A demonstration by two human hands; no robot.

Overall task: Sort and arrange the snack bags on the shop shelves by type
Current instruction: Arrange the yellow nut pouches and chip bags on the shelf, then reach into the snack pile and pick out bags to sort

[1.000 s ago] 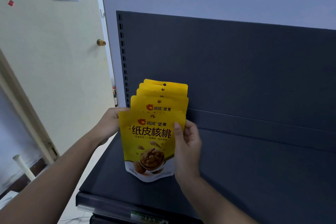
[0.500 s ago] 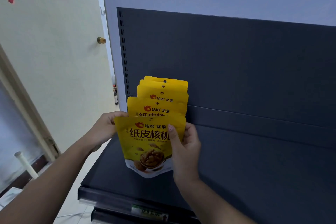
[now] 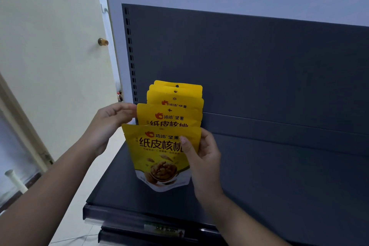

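Several yellow walnut snack bags stand in a row, one behind the other, at the left end of the dark shelf [image 3: 259,175]. The front bag [image 3: 159,158] is in my right hand [image 3: 203,158], with the thumb across its right front edge and the fingers behind it. My left hand [image 3: 111,124] is up at the left side of the row. Its loosely curved fingertips touch the top left corner of the second bag [image 3: 169,116]. Only the tops of the bags further back [image 3: 177,92] show.
The shelf's dark back panel [image 3: 259,66] rises behind the row, with a slotted upright [image 3: 129,50] at its left. A lower shelf edge with a price label [image 3: 163,230] sticks out below. A cream door with a brass knob [image 3: 102,42] is to the left.
My left hand has let go of the front bag's left edge and moved up to the second bag's corner. The front bag has come slightly lower and forward in my right hand.
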